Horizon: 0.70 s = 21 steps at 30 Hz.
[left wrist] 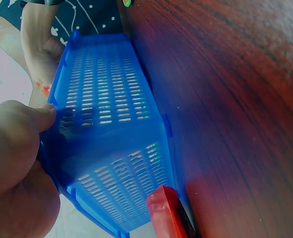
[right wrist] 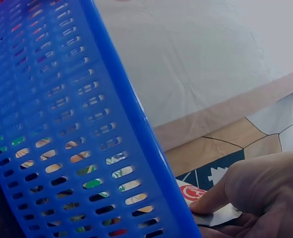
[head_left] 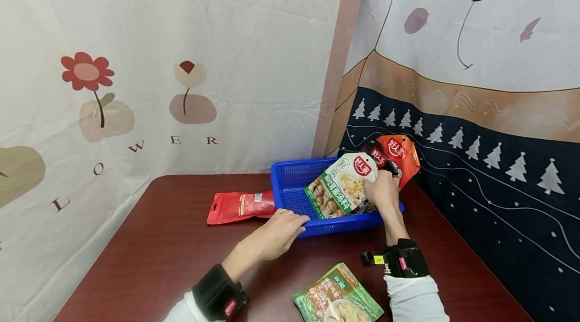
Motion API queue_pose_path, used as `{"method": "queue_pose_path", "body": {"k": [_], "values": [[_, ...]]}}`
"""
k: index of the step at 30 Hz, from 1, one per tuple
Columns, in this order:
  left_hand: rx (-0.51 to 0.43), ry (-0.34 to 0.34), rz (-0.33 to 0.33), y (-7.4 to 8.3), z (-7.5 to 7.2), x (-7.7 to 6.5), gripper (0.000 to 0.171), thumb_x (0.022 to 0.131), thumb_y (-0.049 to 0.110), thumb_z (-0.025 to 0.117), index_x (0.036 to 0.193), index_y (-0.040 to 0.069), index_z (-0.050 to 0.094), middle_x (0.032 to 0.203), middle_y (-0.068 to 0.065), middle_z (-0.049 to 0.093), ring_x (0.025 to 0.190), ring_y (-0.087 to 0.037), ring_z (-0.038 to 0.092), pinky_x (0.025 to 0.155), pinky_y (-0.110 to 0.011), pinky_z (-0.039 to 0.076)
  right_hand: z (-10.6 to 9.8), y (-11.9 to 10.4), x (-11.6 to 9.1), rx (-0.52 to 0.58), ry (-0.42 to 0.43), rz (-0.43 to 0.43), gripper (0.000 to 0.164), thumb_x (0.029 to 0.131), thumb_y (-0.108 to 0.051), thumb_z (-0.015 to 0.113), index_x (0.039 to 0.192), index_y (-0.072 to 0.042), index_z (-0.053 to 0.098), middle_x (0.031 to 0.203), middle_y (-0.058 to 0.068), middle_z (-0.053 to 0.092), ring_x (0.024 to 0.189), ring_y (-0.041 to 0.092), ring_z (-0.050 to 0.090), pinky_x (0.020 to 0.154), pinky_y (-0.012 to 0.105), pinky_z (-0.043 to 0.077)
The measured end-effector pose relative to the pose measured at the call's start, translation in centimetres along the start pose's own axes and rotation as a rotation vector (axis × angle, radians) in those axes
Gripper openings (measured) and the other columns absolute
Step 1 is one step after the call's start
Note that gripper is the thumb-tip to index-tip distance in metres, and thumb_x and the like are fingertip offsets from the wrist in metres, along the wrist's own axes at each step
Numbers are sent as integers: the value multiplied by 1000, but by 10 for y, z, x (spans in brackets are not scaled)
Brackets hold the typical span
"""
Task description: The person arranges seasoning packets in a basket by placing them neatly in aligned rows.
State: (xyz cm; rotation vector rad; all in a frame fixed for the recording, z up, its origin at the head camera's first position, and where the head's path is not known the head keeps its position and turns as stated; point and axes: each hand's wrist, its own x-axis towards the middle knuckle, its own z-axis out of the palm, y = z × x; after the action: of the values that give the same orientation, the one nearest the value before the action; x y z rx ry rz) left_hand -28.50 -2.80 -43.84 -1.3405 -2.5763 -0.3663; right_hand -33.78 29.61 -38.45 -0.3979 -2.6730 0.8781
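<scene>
A blue perforated plastic basket (head_left: 290,181) sits on the table with food packets in its right part. My left hand (head_left: 278,234) grips the rim at its near left corner, thumb (left wrist: 46,118) over the edge. At the right end, my right hand (head_left: 385,193) pinches a green-and-white food packet (head_left: 340,188) with mushrooms printed on it. In the right wrist view the thumb lies against white packaging (right wrist: 188,191) with a red logo; the other fingers are partly hidden. Behind it stand a dark packet (head_left: 378,155) and an orange packet (head_left: 405,153), rising above the rim.
A red packet (head_left: 242,206) lies flat against the basket's left side. Close to the table's front, a green-and-brown food packet (head_left: 337,294) lies between my forearms. A pale printed cloth (head_left: 254,60) hangs behind the table (head_left: 149,241), and a dark cloth with trees (head_left: 489,201) hangs along its right.
</scene>
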Motion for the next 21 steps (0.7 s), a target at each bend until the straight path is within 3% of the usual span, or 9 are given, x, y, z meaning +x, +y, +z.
{"method": "queue_pose_path", "body": {"k": [7, 12, 15, 18, 21], "values": [[18, 12, 16, -1, 1, 0, 36, 118, 19, 59, 149, 3, 68, 139, -9, 80, 130, -25, 73, 118, -45, 54, -1, 1, 0, -29, -65, 30, 44, 105, -20, 67, 131, 15, 67, 124, 37, 74, 103, 42, 70, 88, 54, 59], [38, 37, 40, -2, 1, 0, 35, 118, 19, 59, 148, 3, 69, 137, -9, 81, 127, -25, 74, 116, -44, 55, 0, 1, -1, -22, -48, 17, 30, 106, -22, 66, 105, 8, 70, 102, 27, 72, 93, 39, 67, 77, 45, 52], [39, 46, 44, -2, 1, -1, 34, 118, 19, 59, 147, 3, 69, 137, -9, 81, 127, -25, 74, 116, -44, 55, 1, 3, -1, -1, -16, -2, 30, 107, -23, 66, 85, -1, 65, 87, 19, 68, 89, 39, 65, 72, 40, 46], [35, 44, 42, -1, 1, -1, 35, 118, 19, 59, 147, 3, 69, 137, -9, 81, 127, -25, 74, 116, -44, 55, 4, 3, 0, -3, 19, -21, 34, 107, -23, 66, 79, -4, 61, 82, 17, 65, 89, 40, 64, 71, 39, 44], [36, 44, 41, -1, 1, -1, 34, 118, 19, 60, 147, 3, 69, 137, -9, 81, 127, -25, 74, 116, -44, 55, 6, 3, 0, -25, 35, -29, 34, 108, -23, 63, 82, -2, 62, 84, 20, 65, 91, 42, 64, 74, 42, 46]]}}
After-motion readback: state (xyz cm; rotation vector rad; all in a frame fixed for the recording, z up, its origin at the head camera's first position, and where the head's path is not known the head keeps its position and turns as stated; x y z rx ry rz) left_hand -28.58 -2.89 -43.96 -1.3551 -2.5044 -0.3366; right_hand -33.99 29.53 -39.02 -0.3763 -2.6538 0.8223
